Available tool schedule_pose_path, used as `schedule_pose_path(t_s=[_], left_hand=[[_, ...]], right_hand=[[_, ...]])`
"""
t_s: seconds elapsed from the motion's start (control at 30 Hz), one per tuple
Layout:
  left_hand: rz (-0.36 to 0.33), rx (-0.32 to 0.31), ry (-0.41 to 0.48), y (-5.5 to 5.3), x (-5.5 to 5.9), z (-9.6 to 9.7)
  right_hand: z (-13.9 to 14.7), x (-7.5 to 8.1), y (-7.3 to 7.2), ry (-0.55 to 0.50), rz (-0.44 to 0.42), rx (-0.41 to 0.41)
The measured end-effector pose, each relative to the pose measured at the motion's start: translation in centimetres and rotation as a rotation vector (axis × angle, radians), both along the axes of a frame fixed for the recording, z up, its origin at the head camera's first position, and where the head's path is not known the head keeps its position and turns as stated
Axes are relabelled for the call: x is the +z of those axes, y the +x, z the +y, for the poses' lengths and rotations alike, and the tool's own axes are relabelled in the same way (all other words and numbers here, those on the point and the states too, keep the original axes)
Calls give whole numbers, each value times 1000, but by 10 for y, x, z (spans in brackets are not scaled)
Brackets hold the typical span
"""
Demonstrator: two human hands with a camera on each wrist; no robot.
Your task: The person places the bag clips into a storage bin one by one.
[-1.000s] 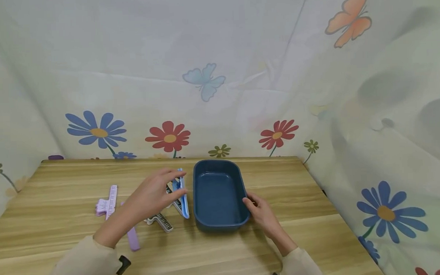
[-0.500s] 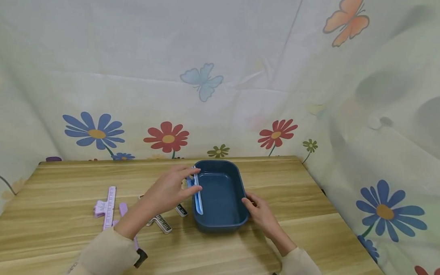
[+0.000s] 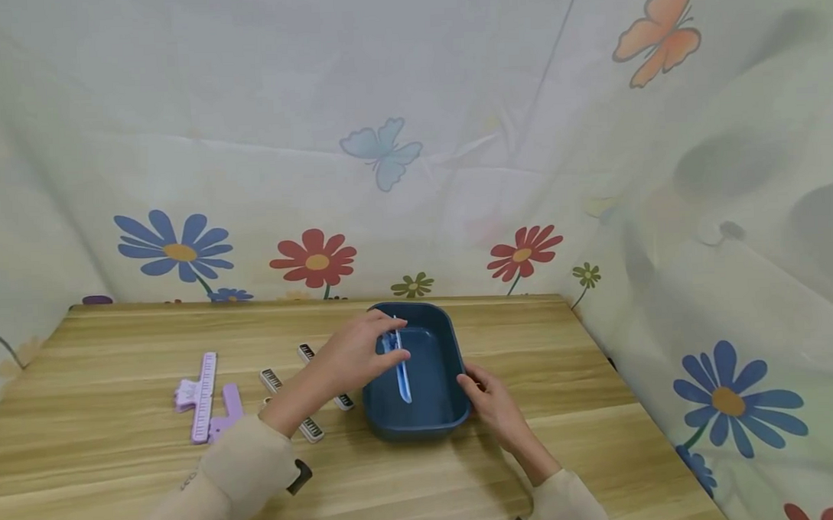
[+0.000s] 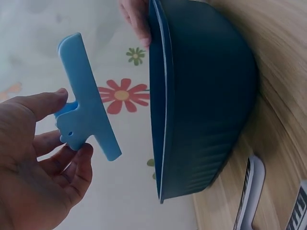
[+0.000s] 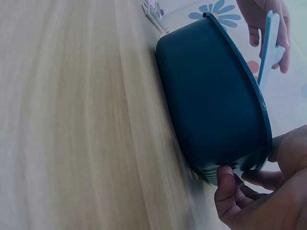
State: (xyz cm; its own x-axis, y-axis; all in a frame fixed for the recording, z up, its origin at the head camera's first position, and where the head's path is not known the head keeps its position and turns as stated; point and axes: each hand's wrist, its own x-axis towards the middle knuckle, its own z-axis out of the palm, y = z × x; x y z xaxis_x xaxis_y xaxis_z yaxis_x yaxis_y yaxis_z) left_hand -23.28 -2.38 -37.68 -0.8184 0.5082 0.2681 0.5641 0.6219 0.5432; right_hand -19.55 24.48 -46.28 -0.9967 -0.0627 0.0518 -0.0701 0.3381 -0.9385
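Observation:
My left hand [image 3: 354, 352] pinches a light blue clip [image 4: 88, 103] by its grip tabs, between thumb and fingers. In the head view the clip overlaps the inside of a dark blue rectangular bin [image 3: 422, 430]; both wrist views show it above the rim. My right hand [image 3: 493, 403] grips the bin's right side, thumb over the rim and fingers against the outer wall [image 5: 216, 100]. The bin stands upright on the table, and its visible floor is bare.
Left of the bin, two clips with piano-key patterns [image 3: 312, 429] lie partly behind my left arm. Farther left are a lilac ruler-like clip [image 3: 204, 397] and a plain purple clip [image 3: 230, 408]. A flower-printed cloth [image 3: 442, 213] rises behind the wooden table [image 3: 588, 445].
My left hand has carried the light blue clip rightward, from beside the bin to over it. The purple and piano-key clips show more now. My right hand stays on the bin.

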Motion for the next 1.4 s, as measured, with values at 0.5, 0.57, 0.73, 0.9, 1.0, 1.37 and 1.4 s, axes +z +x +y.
schedule_pose_path(t_s=[0.5, 0.57, 0.73, 0.9, 1.0, 1.37, 1.4], left_hand=[[4, -21, -46, -8, -10, 31], [7, -25, -60, -9, -10, 36], [-17, -27, -91, -13, -7, 46], [-29, -31, -121, -18, -7, 54], [-27, -37, -147, -22, -7, 59], [-16, -44, -269, -29, -14, 80], [-16, -42, -283, -30, -16, 81]], right_hand=[[1, -7, -1, 2, -5, 2], [0, -6, -1, -1, -7, 5], [1, -6, 0, -7, -14, 18], [0, -5, 0, 1, -15, 23], [-1, -4, 0, 4, -18, 29], [2, -4, -4, 20, -5, 13], [3, -4, -4, 22, -6, 15]])
